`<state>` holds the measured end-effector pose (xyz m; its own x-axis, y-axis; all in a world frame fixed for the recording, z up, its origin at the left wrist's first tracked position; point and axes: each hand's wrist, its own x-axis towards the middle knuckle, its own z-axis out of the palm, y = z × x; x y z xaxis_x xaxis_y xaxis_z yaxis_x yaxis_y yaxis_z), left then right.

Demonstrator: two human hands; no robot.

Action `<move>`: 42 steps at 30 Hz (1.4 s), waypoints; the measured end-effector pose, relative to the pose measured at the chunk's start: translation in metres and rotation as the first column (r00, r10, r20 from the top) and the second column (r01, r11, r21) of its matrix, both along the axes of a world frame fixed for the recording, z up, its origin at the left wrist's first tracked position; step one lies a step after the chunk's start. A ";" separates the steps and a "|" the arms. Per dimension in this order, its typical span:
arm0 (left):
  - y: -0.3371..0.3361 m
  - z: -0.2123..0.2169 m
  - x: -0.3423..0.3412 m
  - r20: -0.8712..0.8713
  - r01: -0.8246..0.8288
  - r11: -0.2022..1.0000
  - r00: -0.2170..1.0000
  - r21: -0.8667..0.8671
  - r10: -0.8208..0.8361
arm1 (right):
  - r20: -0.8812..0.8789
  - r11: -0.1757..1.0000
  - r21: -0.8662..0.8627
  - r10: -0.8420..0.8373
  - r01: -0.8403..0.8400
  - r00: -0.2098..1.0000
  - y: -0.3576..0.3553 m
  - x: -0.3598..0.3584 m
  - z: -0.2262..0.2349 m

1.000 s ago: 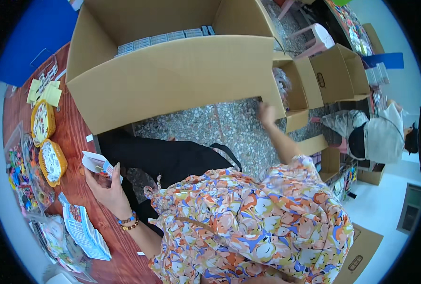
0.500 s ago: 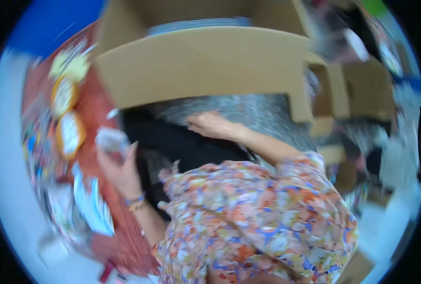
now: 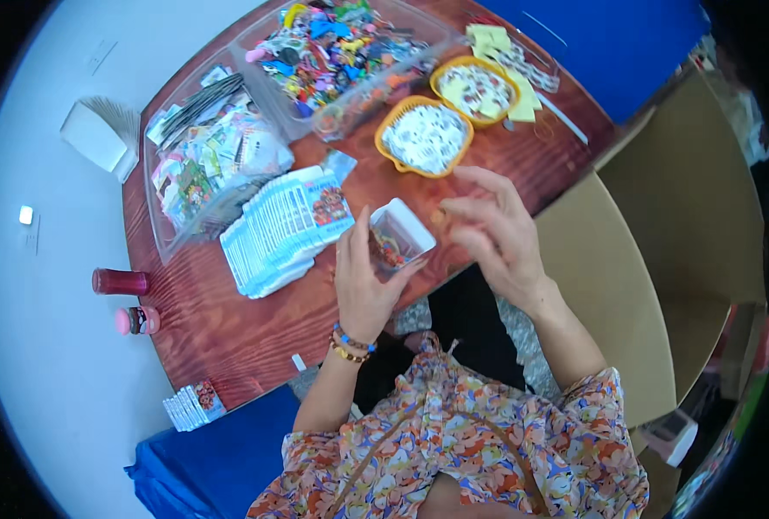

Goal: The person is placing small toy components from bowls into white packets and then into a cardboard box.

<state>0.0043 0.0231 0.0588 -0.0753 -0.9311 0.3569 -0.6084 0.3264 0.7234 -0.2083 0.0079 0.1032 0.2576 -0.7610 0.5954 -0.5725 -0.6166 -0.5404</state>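
Note:
My left hand (image 3: 363, 281) is closed round a small open box (image 3: 412, 225) with a white inner face and small colourful bits in its lower part. Just right of the box, my right hand (image 3: 510, 251) hovers with its fingers apart and slightly curled, and I see nothing held in it. Beyond the hands are two yellow-orange baskets, a nearer basket (image 3: 386, 159) and a farther basket (image 3: 516, 90), both with small white dark-marked pieces inside. A fanned pile of flat blue-and-white packets (image 3: 272, 233) lies left of my left hand.
Clear plastic bins stand on the reddish wooden table (image 3: 203, 333): one bin (image 3: 287, 121) of colourful trinkets, another bin (image 3: 164, 246) of packets. Yellow paper slips (image 3: 488, 36) lie at the back. A large open carton (image 3: 609, 277) abuts the right side. A pink-red jar (image 3: 121, 281) sits far left.
The view has turned from the large carton to the table. My right hand has come up from my lap to beside the small box, which stays in my left hand.

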 end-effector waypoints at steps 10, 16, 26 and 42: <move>-0.029 -0.003 0.030 -0.083 -0.064 0.997 0.994 0.037 0.067 | -0.403 0.967 0.156 -0.124 0.201 0.907 -0.335 -0.010 0.005; -0.043 -0.005 0.044 -0.039 -0.078 0.993 0.996 0.092 0.082 | -0.814 0.867 0.339 0.076 0.365 0.576 -0.377 0.033 0.011; -0.076 -0.021 0.040 0.036 -0.074 0.997 0.997 0.003 0.074 | -0.094 0.958 0.286 0.043 -0.014 0.995 -0.306 0.025 0.045; -0.038 -0.031 0.017 0.048 -0.254 0.962 0.964 -0.105 0.260 | -0.288 0.991 -0.003 0.130 -0.136 0.949 -0.102 0.075 0.039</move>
<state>0.0216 -0.0148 0.0281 0.1376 -0.8830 0.4488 -0.7226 0.2204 0.6552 -0.1335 -0.0944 0.1426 0.5176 -0.6957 0.4981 -0.6131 -0.7076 -0.3513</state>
